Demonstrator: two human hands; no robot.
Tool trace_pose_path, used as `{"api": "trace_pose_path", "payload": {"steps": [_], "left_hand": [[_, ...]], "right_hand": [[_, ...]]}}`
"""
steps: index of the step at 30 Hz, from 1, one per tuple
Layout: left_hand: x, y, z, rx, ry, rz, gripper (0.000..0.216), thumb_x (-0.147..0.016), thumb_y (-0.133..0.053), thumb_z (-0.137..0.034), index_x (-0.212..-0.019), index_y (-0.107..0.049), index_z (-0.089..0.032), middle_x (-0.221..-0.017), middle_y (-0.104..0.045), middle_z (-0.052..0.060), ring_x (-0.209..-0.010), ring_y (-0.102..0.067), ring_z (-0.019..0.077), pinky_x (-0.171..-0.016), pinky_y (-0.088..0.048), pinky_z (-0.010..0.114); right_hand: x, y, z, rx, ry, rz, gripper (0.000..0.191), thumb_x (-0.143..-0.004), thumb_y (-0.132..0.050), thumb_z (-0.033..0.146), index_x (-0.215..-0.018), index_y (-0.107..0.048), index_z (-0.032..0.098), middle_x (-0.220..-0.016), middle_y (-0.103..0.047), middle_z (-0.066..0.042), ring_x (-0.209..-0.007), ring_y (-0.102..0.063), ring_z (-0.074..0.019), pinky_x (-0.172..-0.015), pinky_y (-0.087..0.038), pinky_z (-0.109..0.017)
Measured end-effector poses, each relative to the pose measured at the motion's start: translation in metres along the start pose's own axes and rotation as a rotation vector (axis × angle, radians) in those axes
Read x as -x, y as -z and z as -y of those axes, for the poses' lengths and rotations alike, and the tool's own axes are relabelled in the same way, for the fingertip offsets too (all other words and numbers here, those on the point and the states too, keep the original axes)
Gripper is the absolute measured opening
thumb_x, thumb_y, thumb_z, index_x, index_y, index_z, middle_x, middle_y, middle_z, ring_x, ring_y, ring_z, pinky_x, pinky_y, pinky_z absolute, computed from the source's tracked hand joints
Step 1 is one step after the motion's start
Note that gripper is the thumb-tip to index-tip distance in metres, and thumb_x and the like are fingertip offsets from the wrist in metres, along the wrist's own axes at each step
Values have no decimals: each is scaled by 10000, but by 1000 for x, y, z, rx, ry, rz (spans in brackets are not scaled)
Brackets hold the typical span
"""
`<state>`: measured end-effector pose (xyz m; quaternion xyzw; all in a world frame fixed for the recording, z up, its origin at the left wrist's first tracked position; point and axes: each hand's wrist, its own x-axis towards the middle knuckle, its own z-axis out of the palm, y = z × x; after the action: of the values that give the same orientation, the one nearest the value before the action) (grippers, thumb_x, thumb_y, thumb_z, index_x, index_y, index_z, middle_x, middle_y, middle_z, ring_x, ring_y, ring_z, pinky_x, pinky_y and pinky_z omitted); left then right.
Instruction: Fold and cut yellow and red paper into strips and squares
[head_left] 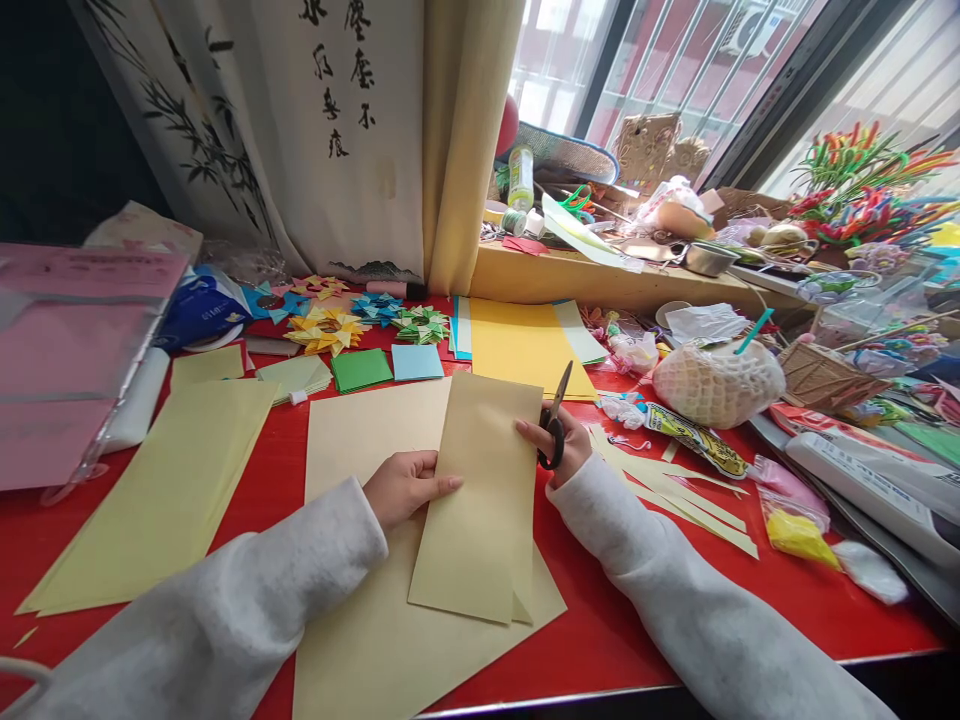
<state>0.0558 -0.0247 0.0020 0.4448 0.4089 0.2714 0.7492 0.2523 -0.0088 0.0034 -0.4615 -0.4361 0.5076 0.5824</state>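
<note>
Hands work at the near edge of a red desk (225,490). Left hand (405,487) lies on the left edge of a folded tan sheet (480,500), fingers flat and pointing right, holding the sheet in place. Right hand (559,445) touches the sheet's right edge with its fingertips while gripping black scissors (555,420) through the handle loops; the blades point up and away, nearly closed. The folded sheet lies at desk centre, on top of a larger tan sheet (360,430). Both sleeves are light grey.

Pale yellow sheets (165,490) lie to the left, well apart from the hands. Cut yellow strips (675,490) lie just right of the right hand. A yellow-orange sheet (517,345) sits beyond the scissors. Folded paper stars (352,320) and small green and blue squares (382,367) lie at the far side, near a curtain (465,140). A netted bundle (716,385) rests at the right.
</note>
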Motion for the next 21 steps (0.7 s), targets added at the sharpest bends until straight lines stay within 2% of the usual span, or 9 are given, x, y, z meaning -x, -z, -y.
{"api": "trace_pose_path", "payload": {"steps": [6, 14, 16, 21], "left_hand": [[0, 0, 1, -1, -19, 34, 349, -601, -633, -290, -918, -582, -154, -795, -655, 42, -742, -598, 208, -642, -484, 325], [0, -3, -2, -26, 12, 16, 382, -565, -647, -305, -895, -568, -129, -770, -643, 68, -737, -594, 226, -635, -480, 348], [0, -1, -2, -69, -55, -9, 436, -589, -627, -312, -974, -511, -143, -822, -624, 72, -747, -590, 216, -629, -484, 345], [0, 7, -9, -350, -401, -303, 567, -658, -548, -349, -1168, -314, -271, -921, -528, 36, -723, -577, 168, -561, -501, 307]], "right_hand": [[0, 0, 1, -19, -1, -5, 320, -502, -694, 227, -784, -548, 179, -718, -629, 3, -635, -590, -153, -608, -478, -299], [2, -2, 4, 4, 22, 3, 332, -507, -688, 262, -795, -543, 182, -747, -624, -9, -652, -589, -164, -619, -481, -323], [2, -3, 3, 2, 15, 12, 347, -503, -688, 272, -804, -540, 182, -742, -622, -10, -640, -588, -164, -607, -484, -324], [3, -4, -3, 10, -63, 105, 346, -484, -698, 254, -785, -546, 178, -675, -615, 3, -598, -585, -155, -589, -488, -313]]}}
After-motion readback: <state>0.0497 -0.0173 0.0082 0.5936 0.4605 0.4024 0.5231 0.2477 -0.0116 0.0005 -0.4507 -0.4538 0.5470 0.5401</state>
